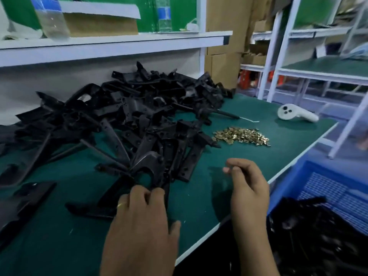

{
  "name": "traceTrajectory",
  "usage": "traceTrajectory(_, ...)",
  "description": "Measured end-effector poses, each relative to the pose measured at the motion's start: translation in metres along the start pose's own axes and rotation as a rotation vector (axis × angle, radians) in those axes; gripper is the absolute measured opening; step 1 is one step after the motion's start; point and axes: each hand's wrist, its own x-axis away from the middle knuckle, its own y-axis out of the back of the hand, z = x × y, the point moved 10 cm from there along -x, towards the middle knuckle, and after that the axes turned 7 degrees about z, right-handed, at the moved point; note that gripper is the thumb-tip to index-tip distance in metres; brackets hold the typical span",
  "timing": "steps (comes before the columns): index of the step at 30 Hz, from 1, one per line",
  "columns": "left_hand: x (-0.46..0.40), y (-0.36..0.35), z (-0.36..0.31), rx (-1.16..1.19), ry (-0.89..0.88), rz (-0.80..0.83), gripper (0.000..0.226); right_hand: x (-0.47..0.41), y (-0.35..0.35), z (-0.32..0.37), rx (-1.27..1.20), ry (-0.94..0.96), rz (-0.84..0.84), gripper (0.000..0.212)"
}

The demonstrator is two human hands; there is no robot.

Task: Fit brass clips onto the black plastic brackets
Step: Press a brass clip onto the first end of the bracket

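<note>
A matte black bracket (pixel 148 172) is pinched by the left hand (pixel 143 212); brass clips (pixel 242 135) are heaped at two o'clock; the right hand (pixel 249 188) is loosely curled, contents indiscernible.

No text can be read; the blue labels on the two bottles (pixel 52 15) are blurred.

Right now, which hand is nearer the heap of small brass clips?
Right hand: it hovers just below the heap of small brass clips. Left hand is farther, lower-left, on a black plastic bracket.
</note>
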Motion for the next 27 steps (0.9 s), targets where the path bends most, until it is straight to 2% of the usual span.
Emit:
traceTrajectory(5,-0.027,0.008,0.023,0.207,0.062,0.053,0.040,0.007,-0.011,0.006,0.041,0.012,0.050,0.025)
traceTrajectory(10,-0.027,0.044,0.053,0.335,0.094,-0.112,0.021,0.027,-0.016,0.016,0.186,0.079,0.103,0.025)
traceTrajectory(12,-0.015,0.057,0.053,0.425,0.042,-0.212,0.008,0.035,-0.020,0.019,0.251,0.089,0.151,0.023)
traceTrajectory(14,-0.003,0.058,0.043,0.629,-0.060,-0.256,0.010,0.037,-0.025,0.021,0.314,0.084,0.182,0.022)
traceTrajectory(17,-0.002,0.033,0.026,1.074,-0.094,-0.203,0.026,0.041,-0.036,0.027,0.402,0.078,0.228,0.016)
traceTrajectory(21,-0.008,-0.028,0.009,1.509,0.090,0.003,0.020,0.055,-0.054,0.033,0.583,0.159,0.333,0.011)
traceTrajectory(23,-0.006,-0.046,0.002,1.547,0.110,0.097,0.019,0.054,-0.055,0.033,0.635,0.186,0.338,0.016)
traceTrajectory(27,-0.005,-0.052,0.002,1.473,0.186,0.128,0.028,0.049,-0.050,0.029,0.582,0.187,0.323,0.023)
